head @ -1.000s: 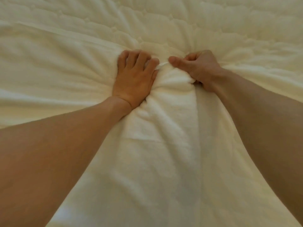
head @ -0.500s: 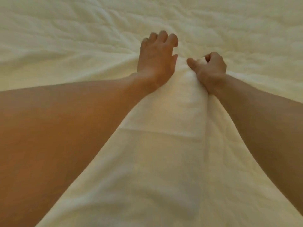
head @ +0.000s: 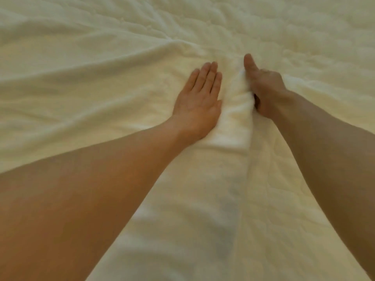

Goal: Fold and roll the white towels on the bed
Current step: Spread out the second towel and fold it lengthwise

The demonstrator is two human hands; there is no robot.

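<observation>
One white towel bunched in a ridge; L hand fingers flat, R hand fingers gripping it.

the white towel is soft matt cloth with a fuzzy, napped pile, bunched into plush folds at its far end. the bed cover is matt quilted fabric, puckered and creased.
</observation>
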